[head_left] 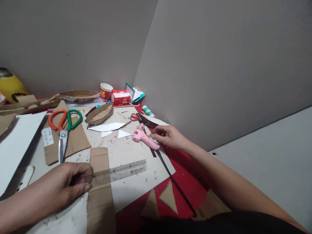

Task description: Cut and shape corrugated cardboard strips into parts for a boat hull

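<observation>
My left hand (69,183) is closed on the near end of a clear plastic ruler (122,170), which lies across a long cardboard strip (99,191). My right hand (168,136) reaches to the pink glue gun (143,136), its fingers touching the handle end; they curl loosely and I cannot make out a firm grip. The glue gun's black cord (175,183) trails toward me over the red mat (187,175).
Large scissors with orange and green handles (63,130) lie on a cardboard piece. A cardboard boat shape (99,114), white paper scraps (108,127), small red scissors (134,117), a glue stick (147,111), a paper cup (105,91), a red box (121,97), cardboard triangles (168,196).
</observation>
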Action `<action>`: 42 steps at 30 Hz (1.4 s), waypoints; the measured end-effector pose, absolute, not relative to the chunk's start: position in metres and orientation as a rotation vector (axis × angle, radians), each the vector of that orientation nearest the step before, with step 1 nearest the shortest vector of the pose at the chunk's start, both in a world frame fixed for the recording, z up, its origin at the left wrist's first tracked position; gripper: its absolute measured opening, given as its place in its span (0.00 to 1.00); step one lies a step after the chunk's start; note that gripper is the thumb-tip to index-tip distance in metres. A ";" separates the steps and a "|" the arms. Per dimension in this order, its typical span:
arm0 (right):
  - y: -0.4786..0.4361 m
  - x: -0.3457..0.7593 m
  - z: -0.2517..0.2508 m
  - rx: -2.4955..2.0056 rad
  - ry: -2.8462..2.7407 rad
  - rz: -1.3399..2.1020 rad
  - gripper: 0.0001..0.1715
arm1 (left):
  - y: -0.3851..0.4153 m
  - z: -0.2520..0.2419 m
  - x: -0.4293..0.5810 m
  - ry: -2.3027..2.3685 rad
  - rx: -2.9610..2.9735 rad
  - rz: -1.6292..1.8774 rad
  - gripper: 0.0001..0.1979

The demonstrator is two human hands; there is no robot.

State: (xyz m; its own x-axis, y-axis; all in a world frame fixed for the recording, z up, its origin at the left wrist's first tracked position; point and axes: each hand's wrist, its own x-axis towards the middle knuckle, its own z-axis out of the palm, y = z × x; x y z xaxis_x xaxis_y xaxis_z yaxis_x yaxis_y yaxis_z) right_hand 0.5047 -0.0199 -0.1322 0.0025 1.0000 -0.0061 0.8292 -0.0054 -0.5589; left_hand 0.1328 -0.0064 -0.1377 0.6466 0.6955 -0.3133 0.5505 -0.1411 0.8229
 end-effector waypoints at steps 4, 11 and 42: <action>-0.030 0.492 -0.128 -1.945 -2.240 0.368 0.22 | -0.001 -0.141 0.128 0.954 1.832 0.040 0.15; -0.046 0.495 -0.139 -1.929 -2.251 0.254 0.17 | 0.008 -0.153 0.122 0.960 1.671 0.201 0.17; -0.039 0.468 -0.106 -1.481 -2.342 0.328 0.15 | -0.047 -0.121 0.146 0.669 1.428 -0.001 0.02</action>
State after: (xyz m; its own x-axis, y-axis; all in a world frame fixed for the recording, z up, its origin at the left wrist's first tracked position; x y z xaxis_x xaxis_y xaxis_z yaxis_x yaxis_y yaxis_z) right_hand 0.4682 -0.0392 -0.1061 -0.3928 0.9042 0.1677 0.8233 0.4270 -0.3739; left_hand 0.1464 -0.0467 -0.1210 0.8188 0.3857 -0.4252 0.3875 0.1751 0.9051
